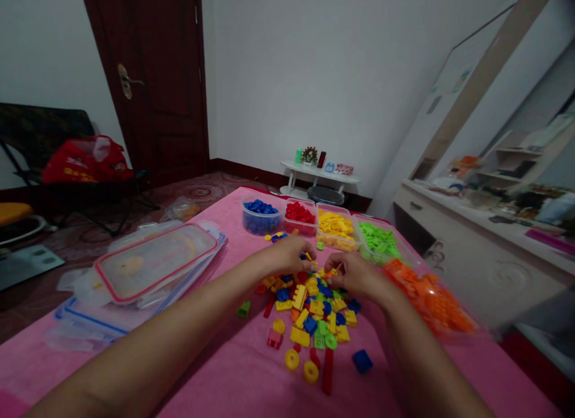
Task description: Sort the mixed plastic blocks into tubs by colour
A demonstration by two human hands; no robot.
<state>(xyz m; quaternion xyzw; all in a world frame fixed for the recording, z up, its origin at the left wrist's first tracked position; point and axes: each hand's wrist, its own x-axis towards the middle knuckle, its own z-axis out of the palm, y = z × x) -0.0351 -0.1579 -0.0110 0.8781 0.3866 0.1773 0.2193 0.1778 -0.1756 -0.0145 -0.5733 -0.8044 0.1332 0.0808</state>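
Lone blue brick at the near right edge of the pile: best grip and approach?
Take the blue brick by its two opposite side faces, coming from above. It lies apart from the pile on the pink cloth, so its sides look clear; the right hand seems closest.

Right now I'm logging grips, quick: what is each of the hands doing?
Left hand: curled shut over the mixed brick pile, pinching a small yellow piece.
Right hand: curled at the pile; contents cannot be told.
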